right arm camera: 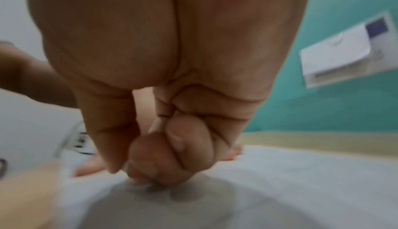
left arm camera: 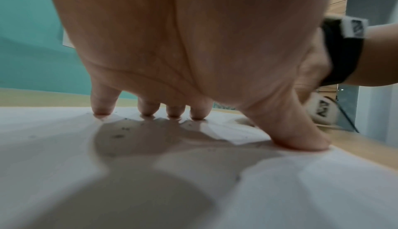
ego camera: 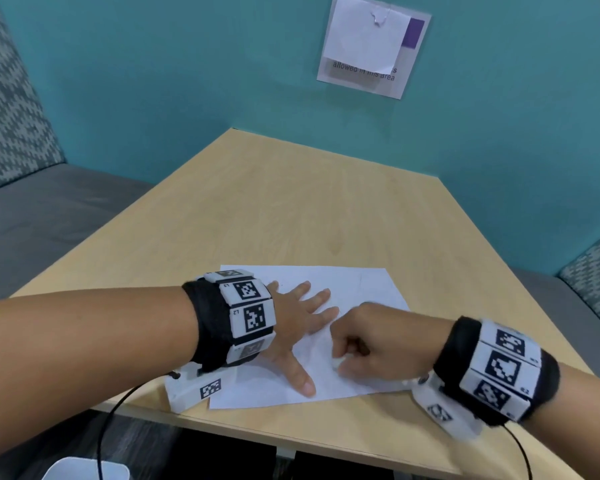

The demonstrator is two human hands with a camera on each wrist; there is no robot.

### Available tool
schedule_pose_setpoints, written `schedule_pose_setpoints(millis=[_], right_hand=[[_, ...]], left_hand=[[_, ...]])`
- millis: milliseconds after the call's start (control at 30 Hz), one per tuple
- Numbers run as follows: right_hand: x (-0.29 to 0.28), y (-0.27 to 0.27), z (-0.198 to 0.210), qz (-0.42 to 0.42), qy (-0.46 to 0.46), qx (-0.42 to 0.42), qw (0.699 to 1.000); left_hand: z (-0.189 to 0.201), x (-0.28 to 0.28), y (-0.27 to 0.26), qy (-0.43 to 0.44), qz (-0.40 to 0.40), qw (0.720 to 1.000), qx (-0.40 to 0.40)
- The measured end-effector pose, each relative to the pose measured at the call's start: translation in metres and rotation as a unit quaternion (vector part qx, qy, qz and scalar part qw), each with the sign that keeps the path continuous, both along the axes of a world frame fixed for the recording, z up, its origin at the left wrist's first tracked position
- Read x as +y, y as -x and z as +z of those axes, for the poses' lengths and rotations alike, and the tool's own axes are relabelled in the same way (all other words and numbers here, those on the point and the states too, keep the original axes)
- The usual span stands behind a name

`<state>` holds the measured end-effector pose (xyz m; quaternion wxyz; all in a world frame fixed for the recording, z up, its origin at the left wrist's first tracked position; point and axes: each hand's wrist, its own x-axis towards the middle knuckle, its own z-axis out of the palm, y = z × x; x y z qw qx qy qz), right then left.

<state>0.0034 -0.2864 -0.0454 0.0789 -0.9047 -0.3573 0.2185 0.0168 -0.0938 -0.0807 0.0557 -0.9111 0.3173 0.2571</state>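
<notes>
Your left hand (ego camera: 291,323) presses the paper (ego camera: 361,289) flat, fingers spread wide. Your right hand (ego camera: 371,337) rests there curled tight; contents unclear

Left hand (left arm camera: 183,45) fingertips (left arm camera: 103,110) press white paper (left arm camera: 64,147).

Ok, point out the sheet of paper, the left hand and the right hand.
sheet of paper (ego camera: 361,285), head view, bare far right part.
left hand (ego camera: 291,327), head view, back of the hand.
right hand (ego camera: 385,341), head view, back of the hand.
</notes>
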Motion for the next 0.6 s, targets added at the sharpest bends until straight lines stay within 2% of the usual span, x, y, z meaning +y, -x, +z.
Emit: schedule_pose_setpoints(millis=[67, 200, 333, 500, 600], right_hand=[[-0.005, -0.004, 0.002, -0.018, -0.003, -0.015, 1.0], [0.005, 0.023, -0.005, 0.039, -0.019, 0.03, 0.999], [-0.008, -0.002, 0.001, -0.022, -0.004, -0.016, 1.0], [-0.002, 0.016, -0.004, 0.016, -0.006, 0.015, 1.0], [-0.012, -0.004, 0.002, -0.031, 0.016, -0.013, 0.999]], left_hand=[[0.0, -0.001, 0.001, -0.004, 0.001, 1.0, 0.0], [0.001, -0.002, 0.001, -0.007, 0.003, 1.0, -0.003], [0.004, -0.002, 0.002, -0.009, 0.007, 1.0, 0.008], [0.003, -0.002, 0.002, -0.005, 0.009, 1.0, 0.003], [0.004, -0.001, 0.004, -0.007, 0.009, 1.0, 0.0]])
